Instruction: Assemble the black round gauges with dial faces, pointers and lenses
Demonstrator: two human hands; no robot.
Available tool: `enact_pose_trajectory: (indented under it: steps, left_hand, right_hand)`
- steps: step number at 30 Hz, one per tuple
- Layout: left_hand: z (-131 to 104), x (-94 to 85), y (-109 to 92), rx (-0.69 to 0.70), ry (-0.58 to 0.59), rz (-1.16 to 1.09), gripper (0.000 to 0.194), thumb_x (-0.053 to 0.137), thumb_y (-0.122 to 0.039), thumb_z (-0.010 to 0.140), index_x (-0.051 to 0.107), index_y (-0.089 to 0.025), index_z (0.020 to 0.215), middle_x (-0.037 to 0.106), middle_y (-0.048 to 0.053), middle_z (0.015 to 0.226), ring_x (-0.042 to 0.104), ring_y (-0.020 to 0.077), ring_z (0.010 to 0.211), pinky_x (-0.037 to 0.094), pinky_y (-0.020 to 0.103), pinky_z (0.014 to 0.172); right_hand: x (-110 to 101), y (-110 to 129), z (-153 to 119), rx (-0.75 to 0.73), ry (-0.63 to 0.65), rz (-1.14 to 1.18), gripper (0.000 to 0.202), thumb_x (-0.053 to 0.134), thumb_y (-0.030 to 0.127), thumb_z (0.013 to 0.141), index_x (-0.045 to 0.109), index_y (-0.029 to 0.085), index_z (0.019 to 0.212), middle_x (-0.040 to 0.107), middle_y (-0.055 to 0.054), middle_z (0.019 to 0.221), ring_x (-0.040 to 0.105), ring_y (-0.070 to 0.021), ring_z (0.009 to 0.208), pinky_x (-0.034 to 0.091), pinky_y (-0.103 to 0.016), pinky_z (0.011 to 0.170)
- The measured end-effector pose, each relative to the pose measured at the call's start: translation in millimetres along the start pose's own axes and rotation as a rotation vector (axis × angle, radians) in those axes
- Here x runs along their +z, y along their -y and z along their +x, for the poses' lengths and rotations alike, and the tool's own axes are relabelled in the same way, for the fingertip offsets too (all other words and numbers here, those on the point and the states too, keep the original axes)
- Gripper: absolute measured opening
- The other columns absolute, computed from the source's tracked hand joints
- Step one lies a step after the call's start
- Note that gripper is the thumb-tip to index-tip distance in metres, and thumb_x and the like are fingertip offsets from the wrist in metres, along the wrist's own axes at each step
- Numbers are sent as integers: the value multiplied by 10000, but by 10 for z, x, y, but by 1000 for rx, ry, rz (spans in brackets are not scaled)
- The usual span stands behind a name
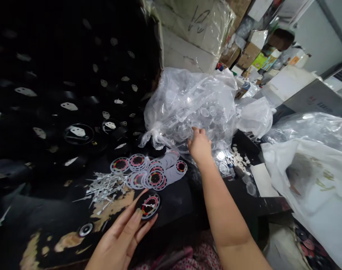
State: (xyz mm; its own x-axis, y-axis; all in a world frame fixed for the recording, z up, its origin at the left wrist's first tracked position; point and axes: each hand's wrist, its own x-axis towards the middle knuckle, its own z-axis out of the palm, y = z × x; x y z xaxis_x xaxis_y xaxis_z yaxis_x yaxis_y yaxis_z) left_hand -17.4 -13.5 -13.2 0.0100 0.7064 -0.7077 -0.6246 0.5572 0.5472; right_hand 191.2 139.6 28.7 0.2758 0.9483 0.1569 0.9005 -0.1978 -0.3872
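Note:
My left hand (126,228) is closed around the rim of a small round black gauge (148,205). Its dial has red and yellow markings and a white pointer. My right hand (200,146) reaches to the front of a clear plastic bag (171,90) full of transparent round covers (206,112). Its fingers look apart against the covers, and I see nothing held in them. Between the hands and the bag lie overlapping printed dial discs (156,178). Left of the discs is a heap of thin white pointers (105,187).
Many black gauge housings (78,133) with whitish plates are piled on the left. Small white pieces (239,159) and a white card (264,180) lie right of my arm. A large carton (187,33) stands behind the bag; a white sack (314,187) is at right.

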Motion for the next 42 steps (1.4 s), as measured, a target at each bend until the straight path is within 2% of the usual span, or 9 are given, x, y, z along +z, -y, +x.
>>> enact_pose_trajectory:
  steps: [6, 12, 18, 23, 29, 33, 37, 39, 42]
  left_hand:
    - [38, -79, -15, 17, 115, -36, 532, 899, -447, 655, 762, -239, 1125, 723, 65, 1313, 621, 336, 1264, 627, 344, 895]
    - [5, -2, -118, -97, 275, -176, 222, 681, -375, 917, 792, -227, 1041, 800, 68, 1109, 755, 233, 999, 616, 378, 915]
    - [-3, -63, -96, 183, 295, 22, 273, 768, -377, 844, 772, -325, 1111, 728, 14, 1302, 687, 228, 1165, 610, 271, 862]
    - [-38, -90, -54, 391, 311, 344, 363, 760, -358, 842, 737, -343, 1204, 720, -3, 1323, 637, 230, 1257, 554, 297, 986]
    - [-100, -159, -138, 453, 196, 464, 354, 783, -367, 778, 781, -286, 1122, 765, 33, 1229, 671, 299, 1207, 543, 379, 1014]
    - [-328, -841, -175, 376, -58, 593, 346, 793, -451, 753, 803, -310, 1068, 781, 36, 1169, 647, 359, 1221, 443, 446, 1117]
    - [-552, -1452, -221, 660, -504, 745, 331, 802, -443, 726, 788, -382, 1051, 728, 3, 1248, 471, 372, 1392, 193, 447, 1247]
    - [-495, -1423, -319, 876, -511, 834, 329, 808, -373, 729, 781, -349, 1055, 675, 26, 1352, 394, 357, 1448, 148, 443, 1254]
    - [-150, -1026, -585, 1007, -253, 1020, 397, 692, -292, 860, 694, -295, 1257, 667, 70, 1375, 521, 313, 1355, 277, 441, 1203]
  right_hand:
    - [-79, -3, -187, -48, 31, 85, 300, 521, 130, 915, 659, 134, 1181, 646, -157, 1141, 644, -258, 1021, 487, -436, 948]
    - [-147, 289, -1055, -348, 406, 618, 281, 580, 238, 956, 686, 230, 1217, 657, -28, 932, 652, -149, 794, 553, -301, 778]
    - [-103, 429, -1339, -505, 404, 591, 248, 556, 266, 991, 708, 255, 1186, 575, -71, 1191, 622, -160, 1066, 508, -307, 924]
    - [-73, 531, -1300, -489, 251, 405, 446, 363, 456, 1061, 615, 190, 808, 598, -6, 737, 574, -150, 722, 409, -300, 710]
    - [94, 630, -1397, -568, 185, 364, 503, 247, 395, 1082, 502, 208, 691, 566, 3, 646, 493, -137, 615, 330, -305, 671]
    - [26, 594, -1371, -598, 498, 494, 392, 392, 459, 1055, 625, 227, 842, 702, 8, 792, 622, -147, 728, 379, -303, 736]
    - [17, 589, -1340, -494, 497, 594, 285, 440, 394, 1042, 657, 242, 938, 731, -5, 874, 656, -170, 811, 404, -317, 755]
    - [46, 667, -1363, -547, 568, 577, 230, 489, 334, 1027, 644, 232, 891, 727, 5, 865, 648, -168, 808, 398, -320, 766]
    - [57, 780, -1406, -664, 686, 544, 189, 530, 287, 1012, 630, 221, 866, 723, 11, 875, 636, -166, 814, 397, -321, 782]
